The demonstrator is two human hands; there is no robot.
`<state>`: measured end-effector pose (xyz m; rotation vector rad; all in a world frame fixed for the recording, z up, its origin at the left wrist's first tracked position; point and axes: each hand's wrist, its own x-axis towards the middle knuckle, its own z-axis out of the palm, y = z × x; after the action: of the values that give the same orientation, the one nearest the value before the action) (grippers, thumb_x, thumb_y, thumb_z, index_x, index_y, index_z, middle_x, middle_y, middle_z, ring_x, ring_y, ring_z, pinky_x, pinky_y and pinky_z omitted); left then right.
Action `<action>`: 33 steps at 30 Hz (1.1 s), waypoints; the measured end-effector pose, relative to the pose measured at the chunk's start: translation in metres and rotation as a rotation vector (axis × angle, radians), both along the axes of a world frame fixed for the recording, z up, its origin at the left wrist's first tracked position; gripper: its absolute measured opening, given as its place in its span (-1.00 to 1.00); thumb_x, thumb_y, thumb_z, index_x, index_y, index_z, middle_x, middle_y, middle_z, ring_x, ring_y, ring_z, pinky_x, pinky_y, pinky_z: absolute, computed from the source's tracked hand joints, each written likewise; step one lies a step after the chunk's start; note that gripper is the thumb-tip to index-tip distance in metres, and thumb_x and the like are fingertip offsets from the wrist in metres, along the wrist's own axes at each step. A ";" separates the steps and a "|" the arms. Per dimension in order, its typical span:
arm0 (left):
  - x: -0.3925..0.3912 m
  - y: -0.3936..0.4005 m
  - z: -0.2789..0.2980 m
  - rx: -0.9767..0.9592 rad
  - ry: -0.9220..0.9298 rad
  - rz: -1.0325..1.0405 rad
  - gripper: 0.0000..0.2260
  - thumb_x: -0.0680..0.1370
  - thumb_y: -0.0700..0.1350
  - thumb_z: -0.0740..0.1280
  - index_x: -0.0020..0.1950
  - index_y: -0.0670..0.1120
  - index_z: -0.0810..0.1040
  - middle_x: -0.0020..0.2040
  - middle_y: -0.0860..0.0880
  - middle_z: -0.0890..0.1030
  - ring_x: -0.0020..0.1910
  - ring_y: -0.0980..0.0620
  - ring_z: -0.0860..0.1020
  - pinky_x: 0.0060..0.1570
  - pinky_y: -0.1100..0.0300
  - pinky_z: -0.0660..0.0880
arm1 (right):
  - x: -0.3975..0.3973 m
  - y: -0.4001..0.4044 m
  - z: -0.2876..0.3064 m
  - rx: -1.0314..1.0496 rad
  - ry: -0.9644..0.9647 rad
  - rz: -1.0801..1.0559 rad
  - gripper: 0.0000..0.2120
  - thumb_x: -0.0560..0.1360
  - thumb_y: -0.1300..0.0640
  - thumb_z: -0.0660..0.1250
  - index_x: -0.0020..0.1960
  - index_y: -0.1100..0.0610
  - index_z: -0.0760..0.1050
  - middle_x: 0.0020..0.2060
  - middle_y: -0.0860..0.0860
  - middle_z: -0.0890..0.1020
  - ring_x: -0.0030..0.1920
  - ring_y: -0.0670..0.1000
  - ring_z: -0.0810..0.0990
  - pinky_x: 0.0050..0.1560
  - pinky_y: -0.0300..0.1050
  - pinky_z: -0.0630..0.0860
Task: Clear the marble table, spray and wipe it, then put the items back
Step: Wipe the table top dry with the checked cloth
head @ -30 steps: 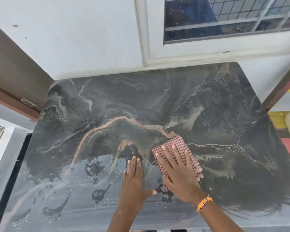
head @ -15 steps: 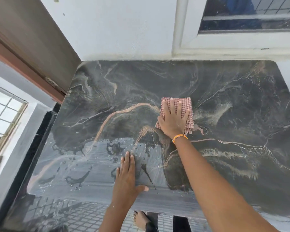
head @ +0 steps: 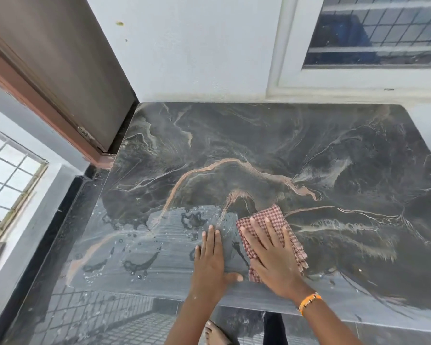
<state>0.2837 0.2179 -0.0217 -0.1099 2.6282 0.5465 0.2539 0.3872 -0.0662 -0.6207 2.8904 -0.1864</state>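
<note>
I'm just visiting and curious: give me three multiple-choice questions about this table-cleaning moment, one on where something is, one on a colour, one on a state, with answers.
1. Where is the checked cloth?
A. Under the right hand
B. Under the left hand
C. Hanging off the table's far edge

2. What colour is the wristband on the right wrist?
A. Blue
B. Orange
C. Green

3. What state is the marble table in near the left hand?
A. Covered with items
B. Bone dry
C. Wet, with droplets and puddles

Answers: 1 A, the right palm presses flat on the cloth; 2 B, the band shows orange beside the table's near edge; 3 C, water patches lie on the near left part of the top.
</note>
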 end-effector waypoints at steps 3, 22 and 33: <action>0.011 -0.023 0.000 -0.018 0.023 0.006 0.04 0.41 0.18 0.36 0.41 -0.13 -0.44 0.38 0.02 -0.45 0.47 -0.04 -0.35 0.49 -0.01 -0.20 | 0.036 -0.033 -0.004 -0.025 0.019 -0.077 -0.30 0.42 -0.10 0.04 0.52 -0.01 -0.02 0.52 0.06 0.08 0.45 0.21 0.09 0.37 0.25 -0.13; 0.041 -0.120 -0.008 -0.093 -0.069 0.069 0.04 0.40 0.18 0.37 0.29 -0.09 -0.51 0.39 0.05 -0.48 0.36 0.05 -0.43 0.47 0.06 -0.16 | -0.217 -0.133 0.017 -0.096 -0.079 -0.290 -0.50 0.61 -0.03 0.01 0.51 -0.13 -0.03 0.54 -0.02 -0.09 0.53 0.07 -0.13 0.45 0.26 -0.18; 0.037 -0.111 0.000 -0.100 -0.079 0.144 0.07 0.35 0.12 0.46 0.50 -0.07 -0.31 0.50 0.03 -0.36 0.50 -0.04 -0.28 0.47 0.04 -0.14 | -0.058 -0.110 0.015 -0.048 -0.060 0.255 -0.38 0.42 -0.08 -0.06 0.50 -0.16 0.03 0.50 -0.10 -0.05 0.53 0.05 -0.02 0.46 0.10 -0.31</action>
<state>0.3203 0.1068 -0.0216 -0.3473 2.5838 0.4487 0.1956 0.2769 -0.0512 -0.9658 2.7234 -0.2350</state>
